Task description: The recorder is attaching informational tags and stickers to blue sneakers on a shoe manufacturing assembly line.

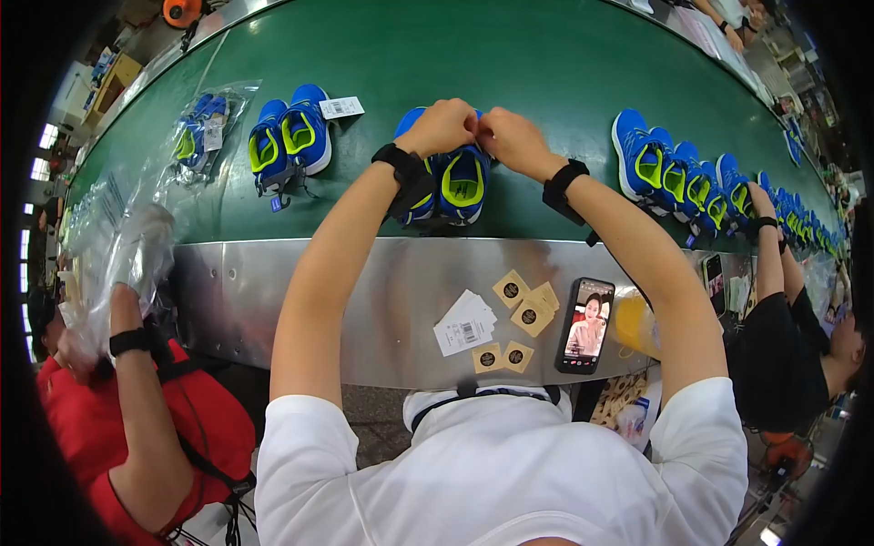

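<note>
A pair of blue sneakers [462, 189] with lime-green linings stands side by side on the green belt before me, openings toward me. My left hand [441, 126] is closed in a pinch above the pair and hides part of the left shoe. My right hand [515, 142] is also closed, its fingertips meeting the left's over the front of the right shoe. Whatever they pinch is too small and covered to make out. To the left stands a matching pair [294, 136] with a white hang tag [340, 107] at its right shoe.
White tags [465, 324], several brown square cards [533, 311] and a phone [585, 326] lie on the metal ledge [382, 300]. A bagged pair [198, 135] lies far left. A row of sneakers [696, 187] extends right. Co-workers' hands [137, 246] [763, 202] are at both sides.
</note>
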Tool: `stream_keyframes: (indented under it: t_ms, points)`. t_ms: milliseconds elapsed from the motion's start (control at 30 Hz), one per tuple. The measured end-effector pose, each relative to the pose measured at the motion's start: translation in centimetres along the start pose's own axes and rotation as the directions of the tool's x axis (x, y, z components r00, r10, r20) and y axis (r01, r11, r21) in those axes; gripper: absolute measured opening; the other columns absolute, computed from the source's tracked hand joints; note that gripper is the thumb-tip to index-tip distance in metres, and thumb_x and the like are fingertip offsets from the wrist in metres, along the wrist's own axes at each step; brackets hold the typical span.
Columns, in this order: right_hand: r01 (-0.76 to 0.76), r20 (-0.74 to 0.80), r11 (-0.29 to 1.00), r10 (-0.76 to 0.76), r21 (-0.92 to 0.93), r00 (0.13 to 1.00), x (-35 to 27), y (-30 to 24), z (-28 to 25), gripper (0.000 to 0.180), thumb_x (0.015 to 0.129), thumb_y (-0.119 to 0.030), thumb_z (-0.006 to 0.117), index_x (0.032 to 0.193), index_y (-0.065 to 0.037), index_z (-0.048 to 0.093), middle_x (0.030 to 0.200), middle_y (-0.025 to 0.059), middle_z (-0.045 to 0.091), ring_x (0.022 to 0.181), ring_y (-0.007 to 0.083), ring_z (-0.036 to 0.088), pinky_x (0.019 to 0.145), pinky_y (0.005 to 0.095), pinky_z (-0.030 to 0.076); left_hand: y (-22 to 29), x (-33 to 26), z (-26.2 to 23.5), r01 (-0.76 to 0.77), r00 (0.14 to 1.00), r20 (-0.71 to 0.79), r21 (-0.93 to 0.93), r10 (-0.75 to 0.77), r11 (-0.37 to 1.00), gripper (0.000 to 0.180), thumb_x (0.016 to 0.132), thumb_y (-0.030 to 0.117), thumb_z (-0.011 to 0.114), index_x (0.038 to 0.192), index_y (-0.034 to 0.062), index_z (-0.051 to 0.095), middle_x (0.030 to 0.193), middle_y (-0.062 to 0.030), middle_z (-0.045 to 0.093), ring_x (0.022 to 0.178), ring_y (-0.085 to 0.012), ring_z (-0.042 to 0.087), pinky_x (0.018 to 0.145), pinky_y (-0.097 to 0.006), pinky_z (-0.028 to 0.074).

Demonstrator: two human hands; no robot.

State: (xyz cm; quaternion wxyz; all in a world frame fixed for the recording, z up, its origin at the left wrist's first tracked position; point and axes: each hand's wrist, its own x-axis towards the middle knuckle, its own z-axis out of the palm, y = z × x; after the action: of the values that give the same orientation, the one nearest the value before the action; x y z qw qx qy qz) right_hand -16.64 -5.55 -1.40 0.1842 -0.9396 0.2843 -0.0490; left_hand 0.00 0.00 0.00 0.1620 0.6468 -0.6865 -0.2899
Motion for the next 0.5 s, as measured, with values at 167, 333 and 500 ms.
stream_keyframes:
  t_ms: [167,333,500]
  points:
    - [-0.141,-0.013,0.869,0.167,0.475,0.986,0.1,1.4,-1.7,0.018,0.089,-0.013,0.055,0.102,-0.001,0.056,0.095,0.0093,0.061,0.083,0.0153,0.061,0.07,0.0302,0.05,1.4,-1.1,1.1,-0.001,0.939,-0.343,-0.076,-0.025,0.997,0.027,0.072,0.012,0.064,0.097,0.0008,0.065,0.082,-0.0169,0.065,0.075,-0.0288,0.064,0.068,-0.035,0.051]
    - [-0.238,0.221,0.098,0.161,0.966,0.962,-0.5,1.1,-3.0,0.024,0.092,-0.012,0.054,0.109,0.004,0.055,0.098,0.0105,0.06,0.086,0.0144,0.062,0.077,0.0248,0.053,0.2,-3.0,0.3,0.01,0.979,-0.054,-0.951,-0.199,0.308,0.024,0.083,0.007,0.059,0.103,-0.0073,0.059,0.089,-0.0143,0.064,0.081,-0.0203,0.064,0.073,-0.03,0.054]
    - [-0.215,0.216,-0.021,0.123,0.976,0.969,-0.4,0.3,-2.5,0.026,0.09,-0.008,0.057,0.112,0.006,0.054,0.101,0.0119,0.06,0.092,0.0158,0.062,0.082,0.0252,0.054,-0.2,-4.0,1.5,-0.183,0.956,-0.205,-0.976,-0.208,0.122,0.022,0.087,0.004,0.058,0.104,-0.0097,0.057,0.094,-0.0152,0.063,0.085,-0.02,0.065,0.077,-0.028,0.055]
